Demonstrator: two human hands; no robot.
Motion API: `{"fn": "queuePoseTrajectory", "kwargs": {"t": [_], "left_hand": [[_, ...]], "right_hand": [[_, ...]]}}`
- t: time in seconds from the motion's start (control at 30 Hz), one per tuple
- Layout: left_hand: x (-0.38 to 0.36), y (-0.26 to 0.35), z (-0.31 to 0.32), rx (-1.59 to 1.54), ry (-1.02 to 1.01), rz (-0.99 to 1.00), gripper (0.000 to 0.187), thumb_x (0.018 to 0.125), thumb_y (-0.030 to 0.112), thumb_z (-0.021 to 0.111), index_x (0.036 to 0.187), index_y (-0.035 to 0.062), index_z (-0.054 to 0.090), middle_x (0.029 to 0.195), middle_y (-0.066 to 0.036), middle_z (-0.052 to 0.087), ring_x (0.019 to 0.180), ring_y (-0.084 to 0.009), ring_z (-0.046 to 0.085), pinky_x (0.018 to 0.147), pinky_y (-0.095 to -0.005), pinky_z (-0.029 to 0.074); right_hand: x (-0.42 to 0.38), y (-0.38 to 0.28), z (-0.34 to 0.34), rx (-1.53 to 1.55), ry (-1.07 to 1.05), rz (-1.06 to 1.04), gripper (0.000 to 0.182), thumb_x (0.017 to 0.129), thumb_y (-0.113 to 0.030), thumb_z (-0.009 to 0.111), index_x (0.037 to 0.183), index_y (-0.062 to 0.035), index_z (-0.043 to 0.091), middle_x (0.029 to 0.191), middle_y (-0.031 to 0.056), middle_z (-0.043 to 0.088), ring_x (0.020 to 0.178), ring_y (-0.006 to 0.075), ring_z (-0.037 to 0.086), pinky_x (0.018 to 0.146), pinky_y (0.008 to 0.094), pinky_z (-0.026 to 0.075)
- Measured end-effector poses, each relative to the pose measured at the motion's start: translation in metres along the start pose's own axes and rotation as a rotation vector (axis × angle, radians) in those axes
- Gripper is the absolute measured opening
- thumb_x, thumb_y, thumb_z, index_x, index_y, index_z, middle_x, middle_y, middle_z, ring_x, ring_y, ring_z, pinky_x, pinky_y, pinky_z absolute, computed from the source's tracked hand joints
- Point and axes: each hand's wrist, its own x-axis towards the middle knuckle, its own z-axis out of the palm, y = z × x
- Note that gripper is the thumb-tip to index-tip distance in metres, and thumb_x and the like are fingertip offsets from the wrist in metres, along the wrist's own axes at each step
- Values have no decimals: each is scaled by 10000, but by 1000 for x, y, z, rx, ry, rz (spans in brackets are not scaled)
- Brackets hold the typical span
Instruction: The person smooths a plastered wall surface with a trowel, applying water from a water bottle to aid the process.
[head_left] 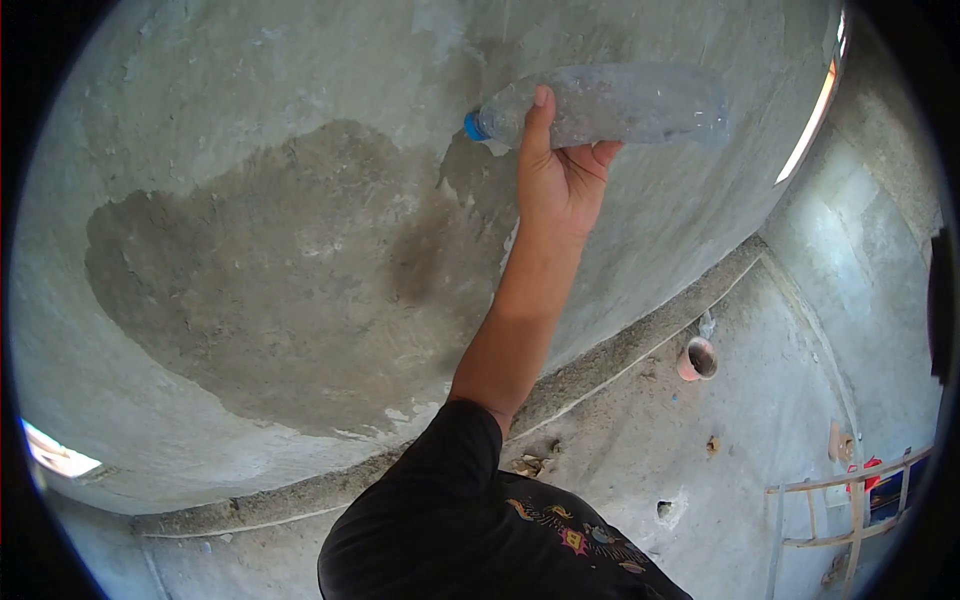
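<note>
Before grey wall (620,230), 1 clear bottle (645,105) is held sideways by left hand (562,185), blue cap (472,126) near dark patch (270,270); right hand not seen. Aiming step is judged; for next move, steady grip is called for.

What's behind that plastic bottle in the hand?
The grey wall, with a darker patch reaching near the blue cap. The wall directly behind the bottle shows only blurrily through its clear sides; the fingers of the left hand are mostly hidden.
</note>
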Motion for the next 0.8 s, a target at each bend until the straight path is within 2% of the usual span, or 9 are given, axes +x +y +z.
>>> {"fn": "queuePoseTrajectory", "kwargs": {"t": [0.13, 0.2, 0.43, 0.5, 0.53, 0.6, 0.63, 0.7, 0.8], "left_hand": [[-2, -2, 0, 18, -4, 30, 331, 918, 300, 654, 1121, 55, 561, 1125, -89, 647, 1016, -234, 659, 774, -397, 621], [-1, -4, -4, -12, -30, 41, 367, 937, 281, 628, 1198, 39, 538, 1196, -111, 626, 1088, -296, 629, 862, -466, 591], [-5, -40, -9, -110, 35, -87, 326, 947, 273, 613, 1162, 38, 544, 1184, -104, 626, 1108, -271, 611, 914, -468, 566], [-14, -45, -16, -119, 61, -273, 279, 949, 240, 609, 1155, 60, 552, 1185, -102, 625, 1102, -264, 611, 923, -450, 546], [-21, -46, -23, -123, 71, -284, 279, 949, 240, 609, 1155, 60, 552, 1185, -102, 625, 1102, -264, 611, 923, -450, 546], [-42, -46, -43, 42, 105, -446, 345, 883, 191, 698, 1167, 74, 539, 1117, -90, 618, 1056, -237, 610, 914, -418, 516], [-55, -42, -53, 44, 112, -459, 345, 883, 191, 698, 1167, 74, 539, 1117, -90, 618, 1056, -237, 610, 914, -418, 516], [-92, -25, -76, 373, 107, -604, 413, 826, 134, 749, 1175, 73, 535, 1088, -83, 614, 1027, -224, 612, 916, -431, 490], [-151, 8, -134, 501, -174, -854, 471, 790, 107, 780, 1183, 56, 525, 1114, -106, 646, 1067, -242, 619, 949, -441, 479]], "right_hand": [[-8, -16, 19, 42, 4, 2, 297, 841, -229, 543, 864, 44, 657, 743, 139, 626, 655, 305, 621, 594, 443, 488], [-17, -16, 27, 68, 22, 16, 310, 842, -242, 548, 867, 47, 656, 746, 145, 628, 653, 309, 622, 594, 444, 489], [-67, 9, 58, 166, 107, 106, 359, 846, -287, 567, 876, 60, 654, 757, 165, 636, 645, 323, 625, 595, 448, 492], [-86, 21, 70, 192, 125, 138, 374, 847, -300, 572, 879, 64, 654, 760, 171, 638, 643, 327, 626, 595, 449, 493], [-95, 27, 77, 202, 134, 155, 382, 848, -307, 575, 880, 65, 654, 762, 174, 639, 642, 329, 627, 595, 450, 493], [-114, 36, 88, 226, 151, 189, 397, 849, -320, 580, 883, 69, 653, 765, 179, 641, 640, 333, 627, 595, 451, 494], [-123, 41, 94, 237, 158, 206, 404, 849, -326, 583, 884, 71, 653, 766, 182, 642, 639, 335, 628, 595, 451, 495], [-142, 50, 107, 261, 170, 240, 420, 851, -339, 588, 887, 74, 652, 769, 188, 645, 636, 339, 629, 596, 452, 496], [-167, 60, 124, 295, 181, 286, 443, 852, -358, 596, 891, 80, 651, 774, 197, 648, 633, 345, 630, 596, 454, 497]]}}
